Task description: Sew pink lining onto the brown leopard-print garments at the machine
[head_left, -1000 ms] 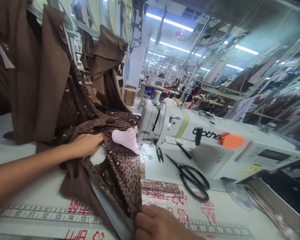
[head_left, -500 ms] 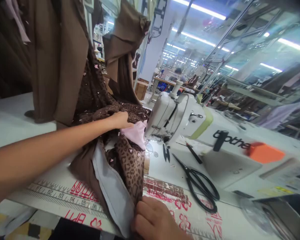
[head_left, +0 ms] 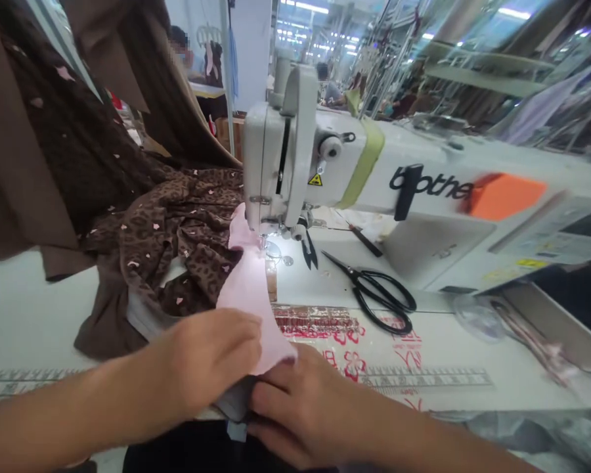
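A strip of pink fabric [head_left: 246,295] runs from under the needle area of a white sewing machine [head_left: 280,151] towards me. My left hand [head_left: 214,358] is closed on the strip's left edge, fingers pressed together. At the near end, my right hand [head_left: 305,407] pinches the strip's corner; some of its fingers are hidden beneath the cloth. Brown leopard-print fabric [head_left: 162,223] with small pink shapes lies bunched left of the needle. Grey-blue cloth [head_left: 234,397] shows below the pink strip, between my hands.
Black-handled scissors [head_left: 381,292], small thread snips [head_left: 309,253] and a thin dark-handled tool [head_left: 367,240] lie under the machine arm. A printed ruler [head_left: 423,378] runs along the table's front. Brown cloth [head_left: 24,151] hangs at the left. Other people are farther back.
My left hand has come back from near the needle towards me. The pink fabric now stretches to both hands, and the leopard-print cloth lies farther left. The view has levelled.
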Available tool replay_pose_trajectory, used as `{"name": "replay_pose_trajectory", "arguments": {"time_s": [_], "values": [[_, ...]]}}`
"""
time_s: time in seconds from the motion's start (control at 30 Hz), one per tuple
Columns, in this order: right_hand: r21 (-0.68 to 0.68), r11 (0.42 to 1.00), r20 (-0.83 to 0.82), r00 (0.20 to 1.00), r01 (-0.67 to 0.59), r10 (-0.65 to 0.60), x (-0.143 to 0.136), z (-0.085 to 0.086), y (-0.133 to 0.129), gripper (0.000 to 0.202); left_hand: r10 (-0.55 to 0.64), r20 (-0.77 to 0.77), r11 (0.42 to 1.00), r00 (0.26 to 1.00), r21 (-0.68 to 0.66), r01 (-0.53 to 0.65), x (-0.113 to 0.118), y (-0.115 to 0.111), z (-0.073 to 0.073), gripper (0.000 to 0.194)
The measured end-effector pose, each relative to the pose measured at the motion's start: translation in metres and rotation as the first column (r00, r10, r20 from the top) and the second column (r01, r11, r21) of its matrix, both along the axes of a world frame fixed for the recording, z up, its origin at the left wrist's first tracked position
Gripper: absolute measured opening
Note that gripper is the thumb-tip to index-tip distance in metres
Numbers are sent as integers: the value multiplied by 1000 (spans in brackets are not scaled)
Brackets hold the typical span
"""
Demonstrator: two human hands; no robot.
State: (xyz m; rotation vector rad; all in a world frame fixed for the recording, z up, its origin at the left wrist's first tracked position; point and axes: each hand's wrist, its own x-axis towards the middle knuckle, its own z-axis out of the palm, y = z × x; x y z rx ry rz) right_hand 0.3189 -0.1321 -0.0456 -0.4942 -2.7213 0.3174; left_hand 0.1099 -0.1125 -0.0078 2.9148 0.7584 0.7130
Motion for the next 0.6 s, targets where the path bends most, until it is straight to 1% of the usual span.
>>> {"name": "replay_pose_trajectory", "arguments": {"time_s": [0.03, 0.1, 0.13, 0.17, 0.23, 0.3, 0.37, 0.43, 0.5, 0.6], "values": [[17, 1000, -12, 1000, -20, 20, 1, 2, -1, 21, -15, -68, 1000, 998, 23, 16, 7, -7, -6, 24], [45, 997, -57, 996, -68, 70, 3, 12, -4, 29, 59, -158, 997, 986, 66, -49, 19, -11, -13, 23], [49, 995, -80, 993, -84, 88, 5, 18, -4, 32, 112, -164, 992, 980, 80, -100, 22, -10, -15, 24], [46, 996, -104, 991, -75, 80, 8, 25, -3, 34, 138, -158, 988, 978, 87, -126, 24, -8, -15, 25], [18, 1000, -139, 990, -2, 5, 15, 37, 4, 33, 142, -82, 983, 986, 128, -131, 24, -4, -15, 26], [-31, 993, -127, 985, 110, -113, 24, 43, 21, 28, 91, 10, 978, 996, 188, -91, 21, -5, -17, 25], [-48, 974, -94, 970, 221, -225, 31, 42, 43, 24, 73, 55, 970, 996, 226, -84, 18, -9, -21, 24], [-27, 957, -68, 955, 288, -290, 34, 36, 64, 23, 90, 66, 970, 994, 219, -102, 16, -13, -24, 26], [7, 949, -46, 949, 314, -313, 33, 28, 79, 24, 112, 85, 972, 990, 200, -127, 15, -15, -25, 29], [44, 952, 6, 952, 304, -305, 24, 20, 90, 28, 101, 48, 970, 994, 219, -109, 14, -15, -22, 30]]}}
